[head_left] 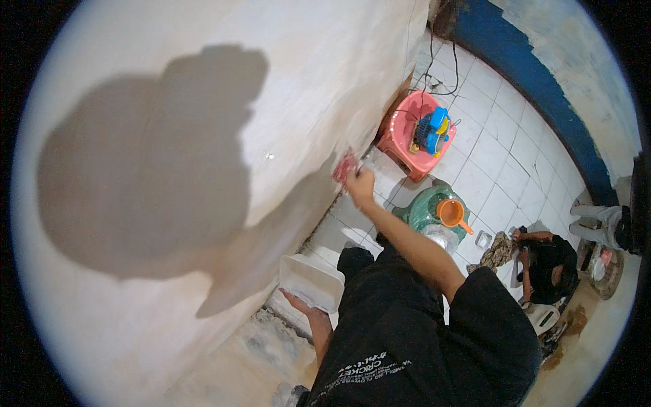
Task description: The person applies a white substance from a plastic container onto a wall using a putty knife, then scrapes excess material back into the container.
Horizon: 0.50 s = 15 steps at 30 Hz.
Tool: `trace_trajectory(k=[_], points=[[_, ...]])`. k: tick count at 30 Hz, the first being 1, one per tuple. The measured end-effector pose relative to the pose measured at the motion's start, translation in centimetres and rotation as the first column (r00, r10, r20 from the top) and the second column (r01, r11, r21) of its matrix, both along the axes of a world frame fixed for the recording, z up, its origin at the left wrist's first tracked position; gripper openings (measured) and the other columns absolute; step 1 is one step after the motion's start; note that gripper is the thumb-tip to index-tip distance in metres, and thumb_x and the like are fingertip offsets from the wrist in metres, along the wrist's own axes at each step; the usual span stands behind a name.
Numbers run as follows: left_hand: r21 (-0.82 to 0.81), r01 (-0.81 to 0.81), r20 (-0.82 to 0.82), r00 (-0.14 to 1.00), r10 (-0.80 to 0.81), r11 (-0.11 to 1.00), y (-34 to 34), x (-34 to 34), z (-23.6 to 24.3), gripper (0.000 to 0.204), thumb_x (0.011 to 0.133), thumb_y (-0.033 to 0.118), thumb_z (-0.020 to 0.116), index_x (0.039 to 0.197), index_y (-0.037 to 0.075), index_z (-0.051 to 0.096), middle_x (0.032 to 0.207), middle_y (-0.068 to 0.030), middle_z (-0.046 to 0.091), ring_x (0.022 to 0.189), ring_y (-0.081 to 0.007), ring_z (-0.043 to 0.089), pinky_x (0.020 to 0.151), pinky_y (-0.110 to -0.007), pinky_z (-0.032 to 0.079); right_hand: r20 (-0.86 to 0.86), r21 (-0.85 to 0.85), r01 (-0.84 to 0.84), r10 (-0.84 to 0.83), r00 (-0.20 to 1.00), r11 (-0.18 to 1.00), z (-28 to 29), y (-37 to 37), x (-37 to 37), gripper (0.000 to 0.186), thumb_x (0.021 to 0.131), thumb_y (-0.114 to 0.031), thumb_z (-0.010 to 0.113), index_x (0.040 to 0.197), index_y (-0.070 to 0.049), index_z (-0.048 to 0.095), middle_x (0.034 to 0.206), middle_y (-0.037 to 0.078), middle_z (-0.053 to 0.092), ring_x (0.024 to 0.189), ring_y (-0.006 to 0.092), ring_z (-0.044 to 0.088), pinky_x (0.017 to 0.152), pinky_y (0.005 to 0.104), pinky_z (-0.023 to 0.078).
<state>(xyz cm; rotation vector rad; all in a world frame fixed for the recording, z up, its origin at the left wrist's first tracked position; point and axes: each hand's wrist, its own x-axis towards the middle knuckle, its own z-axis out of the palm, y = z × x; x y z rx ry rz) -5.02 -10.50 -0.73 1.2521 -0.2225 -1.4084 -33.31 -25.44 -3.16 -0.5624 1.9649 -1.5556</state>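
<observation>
My right hand (pixel 361 186) is stretched out to the pale wall, its fingers closed around a red flat tool (pixel 345 168). The tool lies against the wall low down; motion blurs it, and its exact kind does not show. My left hand (pixel 302 302) supports a white rectangular plastic tub (pixel 312 280) from below, close to the foot of the wall. The tub tilts a little, and its visible inside looks mostly bare. Some of the left fingers are hidden beneath it.
A pink plastic chair (pixel 395 139) holds a blue and yellow device (pixel 434 129), with dark cables (pixel 434 80) behind. Nearer stands a green plastic stool (pixel 424 203) bearing an orange dipper (pixel 450 213) and clear plastic. At right, a person in black (pixel 553 268) sits on the white-tiled floor (pixel 495 146).
</observation>
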Motion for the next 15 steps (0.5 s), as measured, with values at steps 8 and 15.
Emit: trace_trajectory(k=[8,15], points=[[-0.001,-0.027,-0.062,0.998,0.027,1.000,-0.1,-1.3,1.3,0.074,0.090,0.060,0.033,0.141,0.008,0.025,0.146,-0.0138,0.024,0.130,-0.0333,0.030,0.107,-0.044,0.027,0.571,-0.136,0.030,0.053,0.819,0.990,3.6,-9.4,-6.9,0.008,0.082,0.000,0.051,0.081,0.007,0.055,0.069,0.015,0.059,0.053,0.0254,0.060,0.045,0.0400,0.052],[0.006,-0.001,-0.032,0.999,0.001,1.000,-0.3,-3.2,1.6,0.073,0.090,0.059,0.034,0.141,0.007,0.026,0.146,-0.0136,0.025,0.129,-0.0331,0.031,0.107,-0.043,0.027,0.512,-0.415,0.046,0.191,0.838,0.909,17.1,-3.3,-10.8,0.014,0.080,0.001,0.052,0.088,0.008,0.061,0.081,0.013,0.062,0.066,0.0223,0.062,0.054,0.0344,0.051]])
